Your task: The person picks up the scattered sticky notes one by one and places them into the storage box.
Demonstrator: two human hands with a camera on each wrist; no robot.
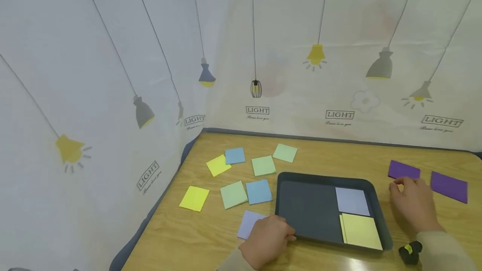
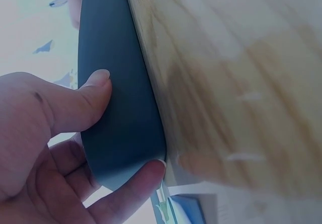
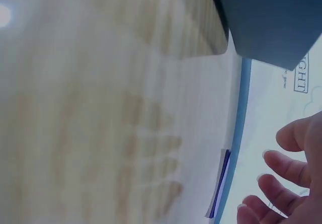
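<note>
A dark grey tray lies on the table, with a lavender sticky note and pale yellow sticky notes in its right part. My left hand holds the tray's near left corner; in the left wrist view its thumb lies against the tray's outer wall. To the right of the tray my right hand hovers with loosely bent fingers and nothing in them. Two purple sticky notes lie closest to it, one just beyond its fingers and another to its right.
Left of the tray lie yellow notes, blue notes, green notes and a lavender note partly behind my left hand. A small black object is by my right sleeve. Printed white sheeting borders the table.
</note>
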